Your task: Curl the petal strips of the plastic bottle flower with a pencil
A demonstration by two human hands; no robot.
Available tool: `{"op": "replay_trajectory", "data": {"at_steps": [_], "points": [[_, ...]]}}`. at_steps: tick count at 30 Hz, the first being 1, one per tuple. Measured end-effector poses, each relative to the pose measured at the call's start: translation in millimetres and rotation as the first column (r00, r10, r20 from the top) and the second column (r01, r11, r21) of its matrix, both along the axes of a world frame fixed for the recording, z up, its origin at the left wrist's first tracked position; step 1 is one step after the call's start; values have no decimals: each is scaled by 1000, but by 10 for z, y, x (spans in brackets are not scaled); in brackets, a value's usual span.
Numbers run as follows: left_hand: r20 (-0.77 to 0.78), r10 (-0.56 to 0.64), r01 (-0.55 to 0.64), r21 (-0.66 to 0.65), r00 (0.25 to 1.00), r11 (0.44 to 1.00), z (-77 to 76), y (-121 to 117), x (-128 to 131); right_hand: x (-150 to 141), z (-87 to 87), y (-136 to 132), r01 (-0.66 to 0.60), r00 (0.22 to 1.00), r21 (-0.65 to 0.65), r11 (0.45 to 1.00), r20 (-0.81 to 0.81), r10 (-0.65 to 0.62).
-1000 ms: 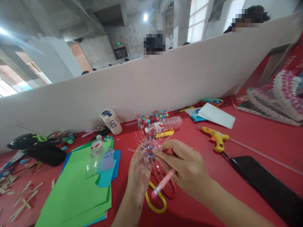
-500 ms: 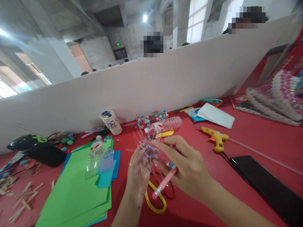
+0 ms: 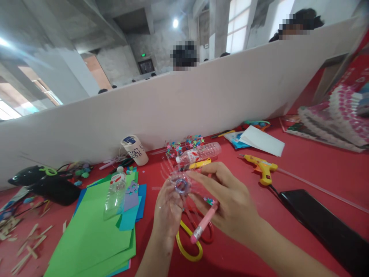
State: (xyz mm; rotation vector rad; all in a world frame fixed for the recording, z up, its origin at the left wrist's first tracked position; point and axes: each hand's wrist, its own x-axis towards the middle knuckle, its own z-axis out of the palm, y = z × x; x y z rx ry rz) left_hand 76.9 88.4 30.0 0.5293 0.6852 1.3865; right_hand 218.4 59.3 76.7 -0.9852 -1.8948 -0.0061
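Observation:
My left hand (image 3: 167, 209) is closed around a clear plastic bottle top cut into thin strips (image 3: 182, 186), its round neck facing me. The strips fan out past my fingers. My right hand (image 3: 235, 200) has a pink pencil (image 3: 206, 220) tucked in its fingers, eraser end pointing down and left. Its thumb and index finger reach to the strips at the right of the neck; whether they pinch one is hard to make out. Below both hands lie scissors with yellow and red handles (image 3: 189, 257), partly hidden. A yellow craft knife (image 3: 200, 164) lies just behind my right hand.
On the left, a small bottle (image 3: 115, 194) lies on green sheets (image 3: 89, 231), near a black bird-like figure (image 3: 47, 182). Another bottle (image 3: 203, 152) and a white cup (image 3: 134, 150) are by the partition (image 3: 161, 107). A yellow glue gun (image 3: 262, 168) and black phone-like slab (image 3: 319, 223) lie right.
The bottle top has turned slightly, so its neck ring shows more clearly. The pencil's eraser end has shifted a little to the right. Both hands stay nearly in place.

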Motion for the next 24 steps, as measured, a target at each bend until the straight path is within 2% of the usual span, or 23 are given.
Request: {"op": "replay_trajectory", "data": {"at_steps": [2,8,12,17,24], "points": [[19,19,-19,-2,1000,1000,7,2,-7,-4,15,-10,-17,1000,2,1000,-9,17],[16,24,-25,35,1000,999,16,20,-40,30,61,-25,-36,983,127,991,-172,57],[26,37,-38,53,999,998,-6,27,-53,40,11,-15,-104,988,118,988,-104,116],[48,17,-20,61,999,998,-6,31,-60,25,-56,-21,-107,993,92,990,62,101],[37,39,-41,45,999,998,-17,48,-88,15,-28,-35,-185,983,82,979,11,184]]}}
